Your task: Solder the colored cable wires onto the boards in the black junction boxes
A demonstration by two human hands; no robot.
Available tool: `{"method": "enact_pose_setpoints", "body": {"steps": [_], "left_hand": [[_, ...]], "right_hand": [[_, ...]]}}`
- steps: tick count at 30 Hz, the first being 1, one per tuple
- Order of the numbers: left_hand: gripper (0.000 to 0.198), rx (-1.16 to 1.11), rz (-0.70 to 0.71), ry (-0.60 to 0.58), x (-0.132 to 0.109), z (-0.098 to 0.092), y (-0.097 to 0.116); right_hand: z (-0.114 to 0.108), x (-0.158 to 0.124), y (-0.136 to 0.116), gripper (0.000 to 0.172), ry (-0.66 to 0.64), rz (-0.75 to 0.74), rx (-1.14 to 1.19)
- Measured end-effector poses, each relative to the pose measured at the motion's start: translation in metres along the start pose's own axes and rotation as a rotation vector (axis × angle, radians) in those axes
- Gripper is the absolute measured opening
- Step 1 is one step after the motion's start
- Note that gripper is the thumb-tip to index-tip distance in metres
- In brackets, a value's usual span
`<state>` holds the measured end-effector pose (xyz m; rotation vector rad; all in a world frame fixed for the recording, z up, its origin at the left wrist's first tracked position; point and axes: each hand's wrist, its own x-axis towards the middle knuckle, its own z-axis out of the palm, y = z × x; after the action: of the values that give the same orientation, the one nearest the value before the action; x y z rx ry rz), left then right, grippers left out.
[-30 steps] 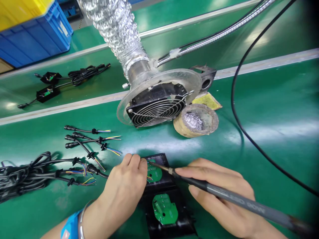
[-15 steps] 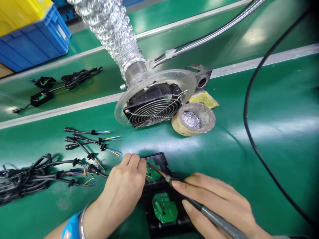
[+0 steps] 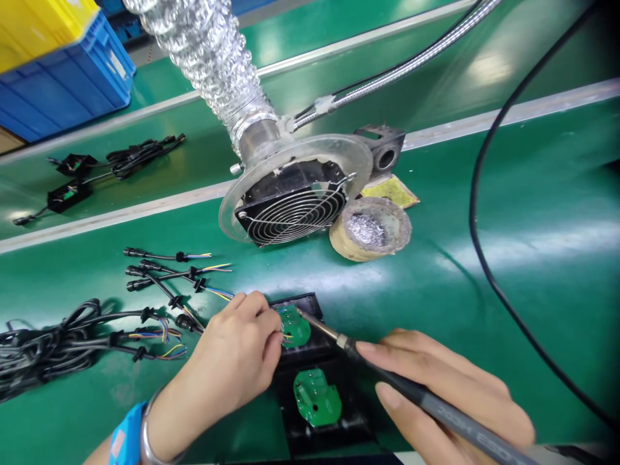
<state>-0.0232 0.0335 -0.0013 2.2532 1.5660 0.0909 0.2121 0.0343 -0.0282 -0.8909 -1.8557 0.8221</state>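
My left hand (image 3: 237,361) is closed in a pinch, its fingertips holding thin coloured wires against the upper green circuit board (image 3: 295,327). That board sits in a black fixture (image 3: 320,374) together with a second green board (image 3: 316,397) nearer to me. My right hand (image 3: 450,400) is wrapped round a grey soldering iron (image 3: 436,407); its metal tip rests at the right edge of the upper board. A bracelet and a blue band circle my left wrist.
A fume extractor fan (image 3: 293,206) on a foil duct (image 3: 208,51) stands behind the fixture, with a solder-dross pot (image 3: 371,227) beside it. Loose cable leads (image 3: 169,271) and a black cable bundle (image 3: 43,342) lie left. Blue crate (image 3: 62,77) far left; black cord (image 3: 484,213) right.
The iron's tip has shifted slightly right along the upper board and my right hand has drawn back toward me. My left fingers stay pinched at the board.
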Motion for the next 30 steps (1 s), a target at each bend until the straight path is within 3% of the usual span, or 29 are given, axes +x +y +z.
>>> {"method": "enact_pose_setpoints", "body": {"steps": [7,16,30], "left_hand": [[0.013,-0.123,-0.062,-0.023,0.002,-0.002,0.001],[0.022,0.061,0.038,-0.014,0.006,-0.002,-0.003],[0.016,0.226,0.046,-0.042,0.005,0.003,0.004]], "right_hand": [[0.002,0.000,0.000,0.035,0.027,0.019,0.023],[0.004,0.001,0.009,0.037,-0.040,0.012,0.102],[0.006,0.000,0.017,0.039,-0.085,0.041,0.172]]}}
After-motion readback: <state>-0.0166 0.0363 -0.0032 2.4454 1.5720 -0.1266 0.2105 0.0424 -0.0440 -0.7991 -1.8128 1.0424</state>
